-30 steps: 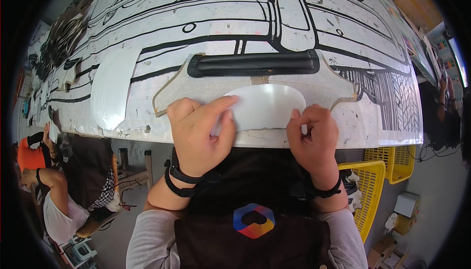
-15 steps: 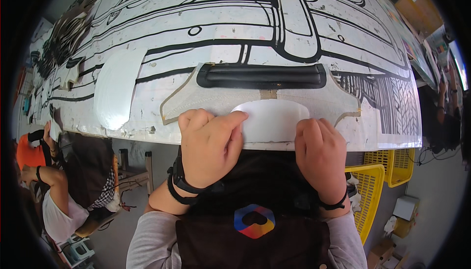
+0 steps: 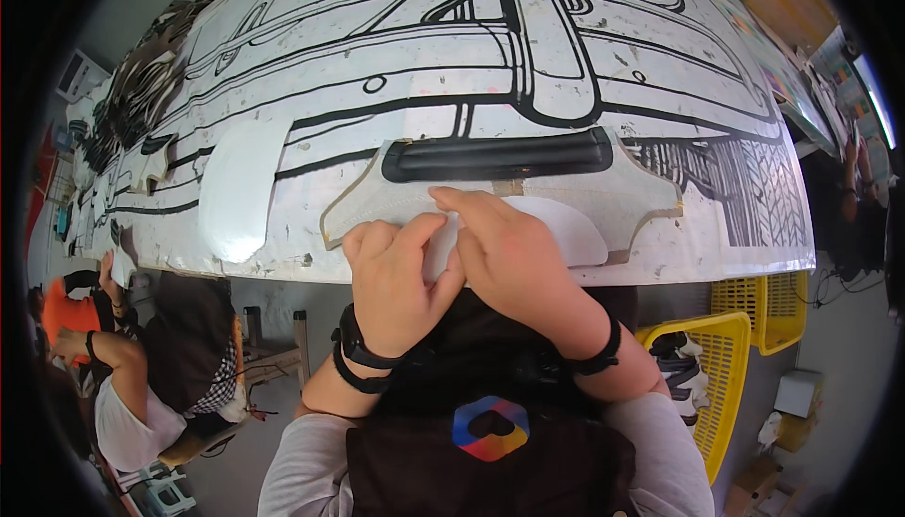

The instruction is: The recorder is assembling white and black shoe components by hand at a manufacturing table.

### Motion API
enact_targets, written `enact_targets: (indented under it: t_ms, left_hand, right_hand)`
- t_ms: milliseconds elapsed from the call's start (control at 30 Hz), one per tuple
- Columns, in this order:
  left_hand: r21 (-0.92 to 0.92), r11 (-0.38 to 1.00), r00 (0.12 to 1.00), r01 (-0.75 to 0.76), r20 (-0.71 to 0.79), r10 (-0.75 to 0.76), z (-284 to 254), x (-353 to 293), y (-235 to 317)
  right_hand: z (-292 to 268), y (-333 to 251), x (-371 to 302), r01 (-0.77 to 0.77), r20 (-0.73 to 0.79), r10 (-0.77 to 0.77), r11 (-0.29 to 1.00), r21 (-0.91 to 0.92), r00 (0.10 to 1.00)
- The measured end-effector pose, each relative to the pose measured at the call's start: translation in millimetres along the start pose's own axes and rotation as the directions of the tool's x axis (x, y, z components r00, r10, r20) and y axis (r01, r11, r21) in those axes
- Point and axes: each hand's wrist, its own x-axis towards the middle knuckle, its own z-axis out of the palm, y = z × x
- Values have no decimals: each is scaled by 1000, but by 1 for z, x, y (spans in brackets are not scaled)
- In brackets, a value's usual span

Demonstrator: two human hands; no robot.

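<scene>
1. Head view: a glossy white desk (image 3: pixel 660 102) with bold black lines.
2. At its near edge, a smooth, rounded white sheet (image 3: pixel 566 232) overlaps a curved beige panel (image 3: pixel 650 192).
3. The left hand (image 3: pixel 401 277) and right hand (image 3: pixel 514 258), half-curled, meet at the sheet's left end; grip cannot be told.
</scene>
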Motion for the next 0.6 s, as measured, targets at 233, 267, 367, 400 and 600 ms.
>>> enact_targets:
  t_ms: [233,267,367,400,600]
  left_hand:
    - [-153,966,966,-210,120,229,-43,4,-49]
    - [-141,959,933,-246,235,274,-43,6,-53]
    - [-42,955,934,-295,200,297,-30,5,-54]
    - [-33,944,933,-327,145,328,-28,4,-55]
    - [9,905,900,-425,113,422,-30,1,-65]
  right_hand:
    - [-16,1,8,-178,185,144,967,185,972]
    - [-16,1,9,-182,188,143,961,210,972]
    - [-16,0,8,-189,179,157,964,184,971]
    - [-14,0,7,-189,182,155,964,185,971]
    - [-8,-9,7,-203,175,204,979,-27,963]
